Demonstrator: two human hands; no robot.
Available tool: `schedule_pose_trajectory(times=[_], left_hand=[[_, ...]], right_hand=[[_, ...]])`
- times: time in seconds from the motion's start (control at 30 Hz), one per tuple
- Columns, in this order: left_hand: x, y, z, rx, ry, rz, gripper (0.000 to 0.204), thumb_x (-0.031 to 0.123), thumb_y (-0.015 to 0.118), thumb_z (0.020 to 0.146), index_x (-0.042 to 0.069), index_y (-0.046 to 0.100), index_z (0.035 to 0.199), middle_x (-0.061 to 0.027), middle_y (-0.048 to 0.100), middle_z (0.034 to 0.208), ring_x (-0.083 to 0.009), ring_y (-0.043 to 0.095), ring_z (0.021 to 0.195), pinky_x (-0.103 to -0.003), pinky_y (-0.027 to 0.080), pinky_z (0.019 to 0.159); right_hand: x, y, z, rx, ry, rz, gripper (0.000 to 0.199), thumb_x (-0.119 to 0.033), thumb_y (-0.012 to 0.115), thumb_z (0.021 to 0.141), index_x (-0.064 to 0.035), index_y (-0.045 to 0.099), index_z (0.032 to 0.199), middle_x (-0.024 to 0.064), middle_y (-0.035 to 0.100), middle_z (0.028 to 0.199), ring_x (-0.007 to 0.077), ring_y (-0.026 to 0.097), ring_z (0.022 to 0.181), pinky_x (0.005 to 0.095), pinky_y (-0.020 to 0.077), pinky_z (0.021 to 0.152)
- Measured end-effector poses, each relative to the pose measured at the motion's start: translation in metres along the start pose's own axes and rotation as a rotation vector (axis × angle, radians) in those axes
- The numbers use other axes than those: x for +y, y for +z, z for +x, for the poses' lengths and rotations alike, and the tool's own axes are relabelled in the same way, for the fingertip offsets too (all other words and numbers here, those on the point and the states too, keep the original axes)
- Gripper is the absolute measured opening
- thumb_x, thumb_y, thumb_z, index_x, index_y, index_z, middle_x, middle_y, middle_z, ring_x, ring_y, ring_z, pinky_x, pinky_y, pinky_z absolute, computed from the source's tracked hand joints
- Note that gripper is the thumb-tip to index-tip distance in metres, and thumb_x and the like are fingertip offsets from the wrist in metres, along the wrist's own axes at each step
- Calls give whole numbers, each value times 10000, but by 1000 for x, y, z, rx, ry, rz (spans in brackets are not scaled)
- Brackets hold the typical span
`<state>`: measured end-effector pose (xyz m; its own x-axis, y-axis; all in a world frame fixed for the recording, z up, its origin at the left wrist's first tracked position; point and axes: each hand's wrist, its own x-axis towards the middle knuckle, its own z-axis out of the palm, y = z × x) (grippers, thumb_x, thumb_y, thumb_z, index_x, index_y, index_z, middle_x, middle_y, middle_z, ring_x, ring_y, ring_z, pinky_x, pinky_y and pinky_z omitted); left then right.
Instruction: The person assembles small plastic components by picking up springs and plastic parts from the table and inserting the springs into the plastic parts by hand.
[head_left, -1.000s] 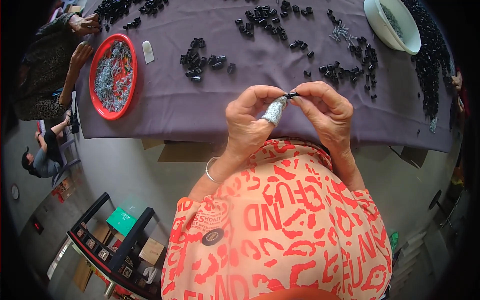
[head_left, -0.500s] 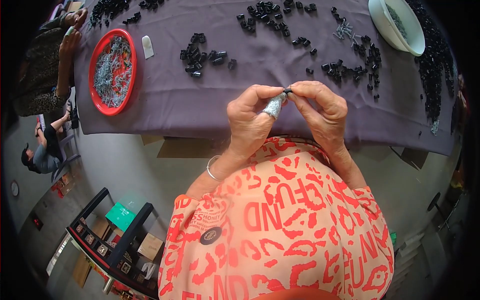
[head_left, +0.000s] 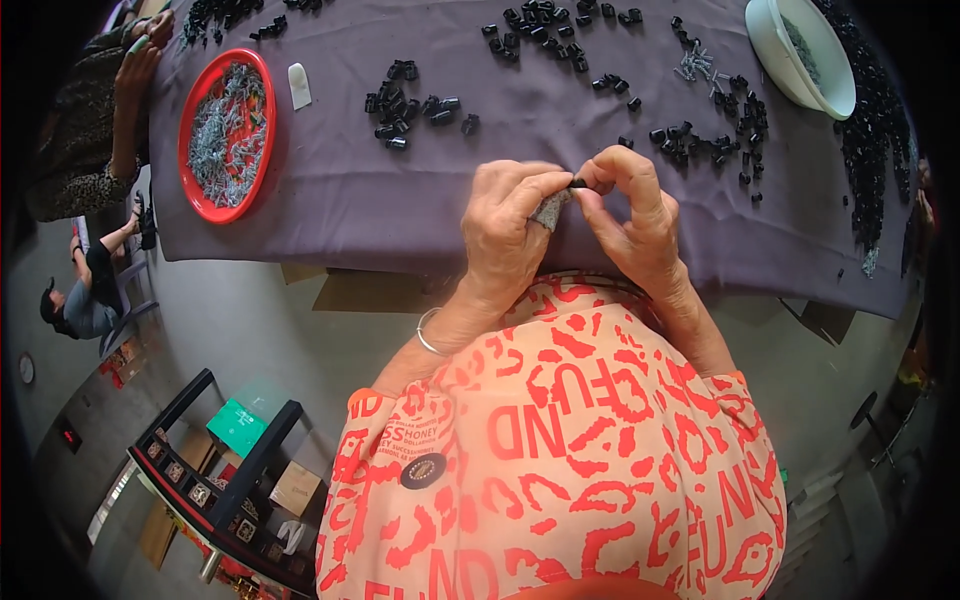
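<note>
Left hand (head_left: 505, 220), right hand (head_left: 640, 225) pinch 1 black piece (head_left: 577, 184).

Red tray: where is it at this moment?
In the head view, upper left: the red tray is on the cloth, just left of the white piece.

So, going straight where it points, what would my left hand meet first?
Your left hand would likely meet your bare right hand just past the small black piece between them; depth is unclear.

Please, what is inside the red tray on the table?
The red tray holds many small, thin grey pieces. Whatever lies beneath them is covered and cannot be seen.
</note>
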<state>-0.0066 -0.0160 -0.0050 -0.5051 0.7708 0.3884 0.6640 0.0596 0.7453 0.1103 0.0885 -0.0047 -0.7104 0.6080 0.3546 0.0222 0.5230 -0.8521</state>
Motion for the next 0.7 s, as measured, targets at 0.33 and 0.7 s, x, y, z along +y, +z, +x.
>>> schedule_pose_trajectory(times=[0.33, 0.7], left_hand=[[-10, -15, 3, -108, -242, -118, 303, -24, 617, 736, 33, 623, 1034, -71, 617, 918, -236, 576, 819, -321, 486, 687], [-9, -25, 38, -575, -953, -688, 169, 73, 624, 853, -24, 611, 990, -70, 665, 799, -83, 621, 614, -177, 460, 459]], right_hand=[[9, 2, 2, -154, -109, -178, 376, 93, 655, 750, -9, 484, 1069, 90, 591, 812, 199, 611, 686, 297, 501, 612], [6, 2, 6, -181, -169, -243, 391, 99, 633, 736, -12, 482, 1079, 114, 574, 802, 267, 592, 686, 345, 485, 599]])
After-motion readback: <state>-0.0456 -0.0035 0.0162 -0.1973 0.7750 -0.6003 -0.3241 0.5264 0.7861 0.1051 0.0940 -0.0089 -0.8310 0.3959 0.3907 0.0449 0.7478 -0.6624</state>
